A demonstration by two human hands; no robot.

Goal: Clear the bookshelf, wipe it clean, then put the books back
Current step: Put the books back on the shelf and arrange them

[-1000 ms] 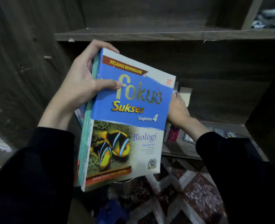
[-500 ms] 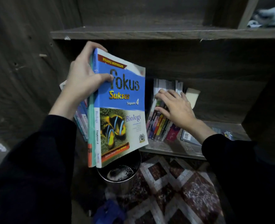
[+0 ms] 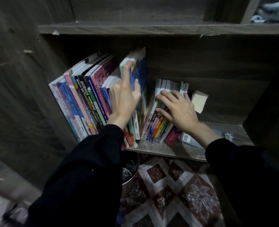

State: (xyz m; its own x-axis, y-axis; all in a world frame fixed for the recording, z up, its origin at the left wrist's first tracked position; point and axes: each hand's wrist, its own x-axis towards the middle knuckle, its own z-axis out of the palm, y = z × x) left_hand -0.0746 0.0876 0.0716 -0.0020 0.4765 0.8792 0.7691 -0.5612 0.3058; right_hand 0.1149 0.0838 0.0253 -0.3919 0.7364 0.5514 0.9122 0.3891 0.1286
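Both hands among books on the lower shelf.

The left hand (image 3: pixel 124 95) grips the blue book (image 3: pixel 139 76), fingers curled over its top edge and thumb laid on the cover. The book, blurred, stands on the shelf (image 3: pixel 168 150) at the right end of a leaning row of books (image 3: pixel 83 99). The right hand (image 3: pixel 178 108) holds nothing, its fingers spread and nearly straight, pressing on the small books (image 3: pixel 158 126) just right of the blue book, a narrow gap between. Below the shelf stand a bucket (image 3: pixel 129 169) and a patterned rug (image 3: pixel 176 185).
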